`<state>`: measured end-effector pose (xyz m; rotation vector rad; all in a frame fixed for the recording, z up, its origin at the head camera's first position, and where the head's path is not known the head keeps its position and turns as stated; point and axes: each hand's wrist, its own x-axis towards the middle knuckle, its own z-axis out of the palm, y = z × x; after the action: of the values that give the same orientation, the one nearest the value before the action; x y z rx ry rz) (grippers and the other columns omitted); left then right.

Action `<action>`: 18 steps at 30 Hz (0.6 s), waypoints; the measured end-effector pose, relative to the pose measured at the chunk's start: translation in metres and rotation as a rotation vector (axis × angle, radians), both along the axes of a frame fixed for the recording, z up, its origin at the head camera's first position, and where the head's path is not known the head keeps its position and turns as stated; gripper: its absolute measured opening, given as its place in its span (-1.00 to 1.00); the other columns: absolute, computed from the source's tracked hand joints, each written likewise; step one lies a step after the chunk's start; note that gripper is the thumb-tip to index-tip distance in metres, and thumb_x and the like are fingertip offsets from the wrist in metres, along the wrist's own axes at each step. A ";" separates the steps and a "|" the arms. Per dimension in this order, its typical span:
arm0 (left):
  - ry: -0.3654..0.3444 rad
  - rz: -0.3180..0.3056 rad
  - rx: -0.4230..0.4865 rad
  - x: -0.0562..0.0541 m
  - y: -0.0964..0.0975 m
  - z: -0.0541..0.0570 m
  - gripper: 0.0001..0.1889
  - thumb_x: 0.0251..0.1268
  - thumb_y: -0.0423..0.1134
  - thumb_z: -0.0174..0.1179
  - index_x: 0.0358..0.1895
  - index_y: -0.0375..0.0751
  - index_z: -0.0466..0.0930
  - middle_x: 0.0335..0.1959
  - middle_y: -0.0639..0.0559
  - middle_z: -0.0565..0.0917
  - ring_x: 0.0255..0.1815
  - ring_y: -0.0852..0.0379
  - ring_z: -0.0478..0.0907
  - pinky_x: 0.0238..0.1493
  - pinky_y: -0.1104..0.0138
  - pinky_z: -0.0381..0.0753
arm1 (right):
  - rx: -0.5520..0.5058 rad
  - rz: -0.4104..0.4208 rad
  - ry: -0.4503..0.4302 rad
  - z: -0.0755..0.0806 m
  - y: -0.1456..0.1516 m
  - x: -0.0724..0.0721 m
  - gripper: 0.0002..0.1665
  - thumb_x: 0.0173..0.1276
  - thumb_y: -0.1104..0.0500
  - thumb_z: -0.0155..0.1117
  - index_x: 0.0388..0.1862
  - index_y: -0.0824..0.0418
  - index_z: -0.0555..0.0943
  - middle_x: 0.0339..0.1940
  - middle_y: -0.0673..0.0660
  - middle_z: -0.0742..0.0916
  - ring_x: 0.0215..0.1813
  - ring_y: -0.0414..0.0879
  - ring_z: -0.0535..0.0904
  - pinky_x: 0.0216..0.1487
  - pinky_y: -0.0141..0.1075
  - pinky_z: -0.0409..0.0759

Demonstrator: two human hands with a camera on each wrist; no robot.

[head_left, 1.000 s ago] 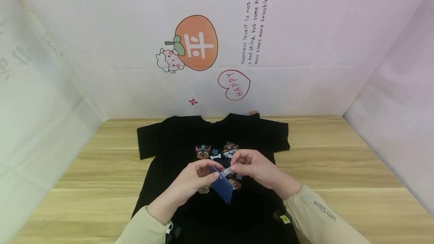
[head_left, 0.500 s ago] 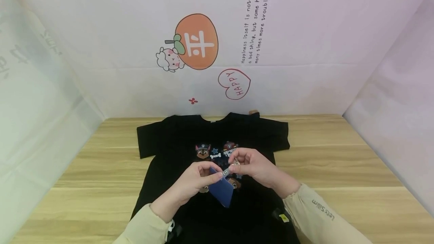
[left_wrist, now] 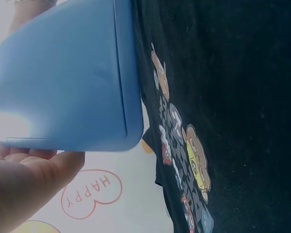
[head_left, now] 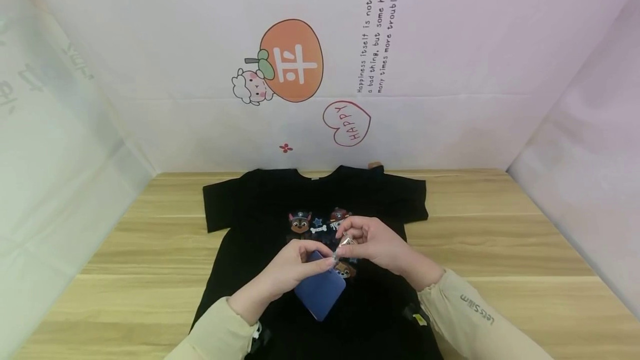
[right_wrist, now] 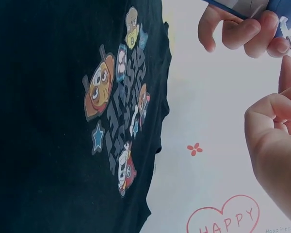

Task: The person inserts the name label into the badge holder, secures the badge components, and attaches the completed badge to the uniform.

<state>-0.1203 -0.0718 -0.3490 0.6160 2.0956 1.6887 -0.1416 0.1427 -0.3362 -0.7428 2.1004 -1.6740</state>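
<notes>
Over a black T-shirt (head_left: 270, 196) spread on the table, a blue badge holder (head_left: 321, 296) hangs tilted between both hands. My left hand (head_left: 290, 268) pinches its top edge between thumb and fingers. A short clear strap with a metal snap and a shiny clip (head_left: 346, 246) joins the holder's top. My right hand (head_left: 375, 244) pinches the strap by the clip, its fingertips nearly meeting the left ones. In the left wrist view the holder's flat blue face (left_wrist: 63, 77) covers much of the left hand (left_wrist: 34, 184). The right wrist view shows the right hand (right_wrist: 276, 136) beside the strap.
A wooden table (head_left: 500, 238) extends on both sides of the shirt. White printed cloth (head_left: 425, 71) rises behind it, with more cloth at left and right. Cartoon dogs (head_left: 300, 224) are printed on the shirt. A small brown piece (head_left: 375, 165) lies by its shoulder.
The blue holder has swung down and left, turning its broad face to the head view. My left fingertips have shifted right along the strap, closer to the right hand.
</notes>
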 end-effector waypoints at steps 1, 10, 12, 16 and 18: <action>0.010 -0.007 -0.008 0.000 0.000 0.000 -0.70 0.31 -0.20 0.17 -0.13 -0.44 0.62 -0.26 0.03 0.62 -0.31 0.22 0.41 -0.24 0.37 0.45 | 0.017 -0.009 0.015 0.000 0.000 0.000 -0.71 0.28 0.26 0.28 -0.15 0.43 0.45 -0.65 -0.09 0.46 -0.61 -0.28 0.25 -0.49 -0.42 0.32; 0.076 -0.002 -0.101 -0.001 0.004 -0.006 -0.72 0.34 -0.21 0.13 -0.19 -0.42 0.66 -0.29 -0.06 0.64 -0.33 0.19 0.39 -0.39 0.43 0.37 | 0.114 -0.063 0.068 0.001 -0.002 -0.002 -0.74 0.21 0.26 0.36 -0.21 0.39 0.51 -0.68 -0.03 0.42 -0.67 -0.26 0.15 -0.59 -0.40 0.21; 0.076 -0.003 -0.103 -0.002 0.004 -0.006 -0.72 0.34 -0.21 0.13 -0.20 -0.42 0.67 -0.28 -0.08 0.66 -0.33 0.17 0.39 -0.38 0.43 0.37 | 0.132 -0.071 0.077 0.002 -0.002 -0.002 -0.74 0.20 0.26 0.37 -0.22 0.37 0.53 -0.66 -0.03 0.46 -0.66 -0.26 0.18 -0.59 -0.41 0.22; 0.075 -0.005 -0.106 -0.001 0.004 -0.005 -0.73 0.35 -0.21 0.13 -0.23 -0.38 0.68 -0.30 -0.07 0.66 -0.32 0.15 0.40 -0.38 0.43 0.36 | 0.173 -0.076 0.097 0.005 0.000 -0.001 -0.74 0.20 0.23 0.37 -0.20 0.34 0.55 -0.60 -0.02 0.53 -0.62 -0.26 0.29 -0.54 -0.42 0.31; 0.075 -0.007 -0.107 -0.001 0.004 -0.004 -0.74 0.35 -0.20 0.13 -0.25 -0.37 0.68 -0.32 -0.05 0.65 -0.34 0.13 0.38 -0.41 0.43 0.34 | 0.185 -0.070 0.100 0.006 0.001 -0.001 -0.73 0.22 0.22 0.36 -0.18 0.34 0.56 -0.56 -0.01 0.57 -0.58 -0.24 0.35 -0.50 -0.42 0.37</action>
<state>-0.1211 -0.0680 -0.3534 0.6615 2.2168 1.5602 -0.1423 0.1435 -0.3302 -0.7152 2.3371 -1.4784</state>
